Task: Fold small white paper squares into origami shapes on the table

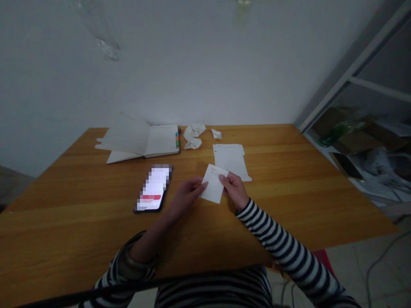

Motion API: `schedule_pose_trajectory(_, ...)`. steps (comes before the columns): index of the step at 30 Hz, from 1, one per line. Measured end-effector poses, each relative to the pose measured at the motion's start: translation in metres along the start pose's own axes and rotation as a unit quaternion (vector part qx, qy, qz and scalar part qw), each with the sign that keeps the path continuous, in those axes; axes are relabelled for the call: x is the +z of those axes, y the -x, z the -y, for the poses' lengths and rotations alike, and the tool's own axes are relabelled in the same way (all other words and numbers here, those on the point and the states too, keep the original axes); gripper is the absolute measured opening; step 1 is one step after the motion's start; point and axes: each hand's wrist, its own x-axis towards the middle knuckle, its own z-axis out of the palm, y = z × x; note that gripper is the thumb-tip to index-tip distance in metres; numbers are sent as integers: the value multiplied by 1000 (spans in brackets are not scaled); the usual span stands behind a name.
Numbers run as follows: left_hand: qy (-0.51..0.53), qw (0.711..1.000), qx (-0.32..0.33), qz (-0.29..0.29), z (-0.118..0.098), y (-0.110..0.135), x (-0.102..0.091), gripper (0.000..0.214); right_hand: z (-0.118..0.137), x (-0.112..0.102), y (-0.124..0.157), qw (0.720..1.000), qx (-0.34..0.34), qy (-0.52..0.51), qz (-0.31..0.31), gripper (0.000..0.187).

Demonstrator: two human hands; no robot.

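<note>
Between my two hands is a small, roughly square piece of white paper [212, 188], perhaps folded, with faint marks near its top. My left hand [189, 192] pinches its left edge, thumb on top. On the opposite side, my right hand [235, 188] grips the upper right edge, its thumb also lying on the paper. Behind the right hand a larger white sheet [231, 160] with uneven edges lies flat on the table. A phone [153, 188] with a lit, blurred screen rests left of my left hand. The fingers under the paper are hidden.
An open notebook [163, 141] with coloured tabs lies at the back left, some pages raised. Crumpled papers [193, 136] and a smaller crumpled piece [216, 134] sit near the wall. The wooden table [289, 179] ends at the right beside a cluttered shelf [359, 141].
</note>
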Motion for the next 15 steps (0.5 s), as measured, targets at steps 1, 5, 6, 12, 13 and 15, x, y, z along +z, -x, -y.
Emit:
schedule_pose_trajectory(1,-5,1000,2,-2,0,0,0,34,-1,0,0,1000,0,-10,-2,49)
schedule_pose_trajectory(5,-9,1000,-7,28,3,1,2,37,-3,-1,0,1000,8,-27,-9,46)
schedule_pose_trajectory(6,-5,1000,-9,29,3,0,3,37,-3,-1,0,1000,4,-23,-12,45)
schedule_pose_trajectory(12,59,992,10,-113,9,-3,-3,36,5,-1,4,989,-123,86,-1,73)
schedule_pose_trajectory(13,86,987,13,-137,10,-4,-4,37,6,-1,5,982,-148,112,20,77)
schedule_pose_trajectory(15,136,978,15,-156,11,-5,-5,39,8,-2,6,966,-190,161,66,72)
